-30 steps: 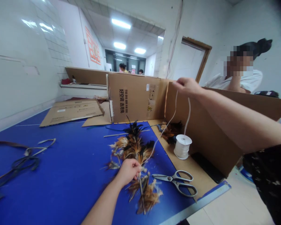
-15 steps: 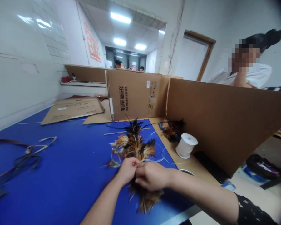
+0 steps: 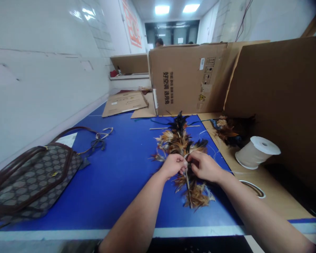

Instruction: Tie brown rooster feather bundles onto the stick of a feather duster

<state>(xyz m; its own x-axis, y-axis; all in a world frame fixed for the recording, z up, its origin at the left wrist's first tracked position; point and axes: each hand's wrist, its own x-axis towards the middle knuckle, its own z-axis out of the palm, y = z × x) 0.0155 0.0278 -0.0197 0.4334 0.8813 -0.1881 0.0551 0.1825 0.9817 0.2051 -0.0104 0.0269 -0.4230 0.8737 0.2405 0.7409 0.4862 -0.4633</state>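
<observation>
A long trim of brown, black and cream feathers [image 3: 177,142] lies lengthwise on the blue tabletop. A thin pale stem [image 3: 188,188] shows along its nearer half. My left hand [image 3: 173,166] is closed in a pinch on this feather trim, at about its middle. Just to the right, my right hand [image 3: 206,168] has thumb and forefinger bent together close to the left fingertips. A small whitish loop shows between the two hands; whatever the right fingers grip is too small to name.
On the cardboard to the right stand a white spool [image 3: 260,151], a second feather bunch [image 3: 228,133] and a flat black object [image 3: 292,186]. Upright cardboard panels [image 3: 185,80] bound the back and right. A patterned handbag [image 3: 39,177] sits at left; a thin stick [image 3: 158,128] lies behind.
The view has swung right and down, bringing the handbag into sight. My right hand has drawn slightly apart from my left, which stays on the feather trim.
</observation>
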